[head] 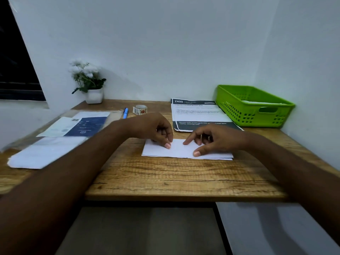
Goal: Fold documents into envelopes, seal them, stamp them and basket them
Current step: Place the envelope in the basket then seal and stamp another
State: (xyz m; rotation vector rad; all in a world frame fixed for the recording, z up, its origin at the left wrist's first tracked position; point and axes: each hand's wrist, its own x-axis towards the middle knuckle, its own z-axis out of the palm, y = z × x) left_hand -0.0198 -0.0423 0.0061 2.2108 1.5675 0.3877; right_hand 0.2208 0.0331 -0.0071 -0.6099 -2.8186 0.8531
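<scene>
A folded white document lies flat on the wooden desk, near its middle. My left hand presses its fingertips on the paper's left part. My right hand rests on the right part, index finger and thumb touching the sheet. A stack of printed documents with dark headers lies behind the folded paper. The green plastic basket stands at the back right and holds something white. A roll of stamps and a blue pen sit at the back centre.
Envelopes and papers in a clear sleeve spread over the desk's left side. A white pot of white flowers stands at the back left corner. Walls close the desk at the back and right.
</scene>
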